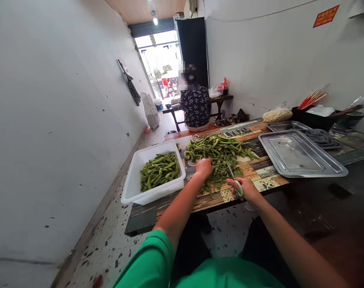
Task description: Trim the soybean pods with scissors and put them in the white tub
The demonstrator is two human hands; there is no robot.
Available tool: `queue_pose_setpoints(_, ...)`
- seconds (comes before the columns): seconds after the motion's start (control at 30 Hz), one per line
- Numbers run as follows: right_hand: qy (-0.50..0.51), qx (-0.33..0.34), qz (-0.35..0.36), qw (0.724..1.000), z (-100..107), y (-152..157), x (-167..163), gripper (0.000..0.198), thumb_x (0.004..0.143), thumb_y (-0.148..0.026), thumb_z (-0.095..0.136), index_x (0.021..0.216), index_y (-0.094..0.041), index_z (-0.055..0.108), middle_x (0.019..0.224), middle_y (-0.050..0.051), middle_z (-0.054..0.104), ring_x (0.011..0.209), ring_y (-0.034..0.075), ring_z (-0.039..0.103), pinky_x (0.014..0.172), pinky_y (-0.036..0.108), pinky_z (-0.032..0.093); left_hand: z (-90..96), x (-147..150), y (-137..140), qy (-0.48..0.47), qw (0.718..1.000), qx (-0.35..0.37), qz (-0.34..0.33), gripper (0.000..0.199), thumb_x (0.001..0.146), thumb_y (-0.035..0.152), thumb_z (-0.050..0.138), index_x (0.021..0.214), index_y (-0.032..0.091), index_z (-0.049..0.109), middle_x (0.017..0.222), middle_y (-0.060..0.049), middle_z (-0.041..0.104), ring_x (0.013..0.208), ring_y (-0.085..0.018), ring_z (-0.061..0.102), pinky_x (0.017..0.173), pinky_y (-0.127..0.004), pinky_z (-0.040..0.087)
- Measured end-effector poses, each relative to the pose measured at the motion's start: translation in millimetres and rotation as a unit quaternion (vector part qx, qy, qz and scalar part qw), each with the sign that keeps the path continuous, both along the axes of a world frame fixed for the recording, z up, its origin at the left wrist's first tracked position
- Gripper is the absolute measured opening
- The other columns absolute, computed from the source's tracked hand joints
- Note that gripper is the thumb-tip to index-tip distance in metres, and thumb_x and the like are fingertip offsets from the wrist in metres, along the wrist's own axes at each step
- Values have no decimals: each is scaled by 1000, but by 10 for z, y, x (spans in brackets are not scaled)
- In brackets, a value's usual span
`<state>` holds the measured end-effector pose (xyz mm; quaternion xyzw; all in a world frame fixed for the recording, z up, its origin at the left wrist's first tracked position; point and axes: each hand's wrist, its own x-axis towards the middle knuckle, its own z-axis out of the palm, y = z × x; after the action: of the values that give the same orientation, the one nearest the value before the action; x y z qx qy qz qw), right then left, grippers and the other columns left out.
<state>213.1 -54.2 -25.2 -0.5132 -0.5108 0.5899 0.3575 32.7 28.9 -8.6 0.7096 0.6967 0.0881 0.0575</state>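
Observation:
A heap of green edamame pods (pixel 213 146) lies on the table, with small trimmed bits strewn along its near side. My left hand (pixel 204 167) is at the near left part of the heap, its fingers curled downward; what they pinch is hidden. In my right hand (pixel 243 189) is a pair of scissors (pixel 230 169) with pale green handles, fingers through the loops and blades pointing away over the trimmings. Left of my left hand stands a white plastic tub (pixel 130 188) holding many pods (pixel 160 170).
The patterned wooden table (pixel 260 173) bears a metal tray (pixel 302 154) at right, with a grey cloth (pixel 320 137) behind it. Farther back are a black box (pixel 312 116) of skewers and a plastic bottle (pixel 351 116). Beyond the table a person (pixel 195 106) sits facing away.

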Motion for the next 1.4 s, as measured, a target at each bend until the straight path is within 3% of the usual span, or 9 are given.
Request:
queue_pose_setpoints(0.17, 0, 8, 12, 1000, -64, 47, -8, 42, 68, -56, 70, 75, -16, 59, 48, -3, 56, 36, 9, 51, 27, 17, 28, -38, -149, 59, -19, 999, 19, -28, 21, 75, 32, 67, 91, 20, 73, 103, -12, 67, 103, -24, 58, 85, -28, 44)
queue_pose_setpoints(0.33, -6, -9, 30, 999, -65, 124, -56, 43, 67, -55, 72, 72, -16, 56, 49, -2, 57, 38, 10, 53, 27, 17, 30, 34, -225, -89, -176, 982, 70, -19, 14, 80, 26, 60, 80, 17, 71, 83, -7, 69, 82, -17, 62, 77, -27, 44)
queue_pose_setpoints(0.47, -25, -25, 47, 998, -2, 149, -126, 43, 67, -56, 72, 70, -17, 55, 48, -1, 57, 36, 10, 53, 26, 17, 29, -89, -232, -118, -279, 950, 138, 24, 11, 81, 24, 58, 74, 16, 63, 71, -5, 66, 72, -16, 63, 72, -28, 45)
queue_pose_setpoints(0.57, -30, -26, 64, 997, 56, 148, -186, 44, 68, -57, 71, 65, -17, 53, 46, -2, 57, 34, 9, 51, 26, 17, 29, -196, -196, -88, -418, 900, 122, 22, 10, 82, 24, 56, 75, 17, 53, 64, -2, 63, 60, -15, 63, 62, -27, 47)
queue_pose_setpoints(0.7, -38, -46, 70, 996, 126, 144, -253, 46, 69, -59, 70, 62, -17, 53, 42, -2, 55, 26, 6, 41, 25, 18, 25, -211, -126, -84, -608, 790, 72, 15, 17, 80, 25, 59, 75, 18, 45, 57, 2, 59, 56, -16, 64, 55, -26, 49)
queue_pose_setpoints(0.77, -36, -58, 62, 996, 146, 152, -264, 46, 70, -59, 69, 64, -16, 54, 41, -3, 54, 25, 5, 39, 25, 18, 23, -162, -109, -112, -658, 751, 47, 22, 21, 77, 26, 64, 75, 17, 44, 58, 2, 59, 57, -16, 65, 56, -26, 50)
queue_pose_setpoints(1.03, -16, -22, 28, 999, 193, 204, -205, 45, 66, -59, 72, 71, -16, 58, 46, -1, 58, 34, 9, 49, 29, 19, 29, 24, -119, -219, -730, 678, -83, 7, 29, 70, 26, 75, 75, 14, 49, 61, -1, 63, 59, -12, 65, 59, -23, 51)
queue_pose_setpoints(1.13, -36, 4, 12, 999, 183, 179, -246, 45, 65, -60, 72, 69, -17, 59, 44, -3, 55, 35, 10, 50, 31, 19, 30, 18, -74, -219, -771, 631, -82, 21, 29, 67, 26, 78, 78, 13, 53, 65, -2, 64, 62, -11, 64, 62, -23, 51)
queue_pose_setpoints(1.4, -27, 75, -13, 997, 95, 130, -387, 49, 68, -61, 68, 53, -18, 49, 40, -4, 51, 36, 11, 52, 37, 21, 38, -69, 57, -214, -827, 558, -65, 29, 27, 56, 15, 83, 75, 11, 64, 71, 0, 64, 66, -7, 62, 71, -20, 51)
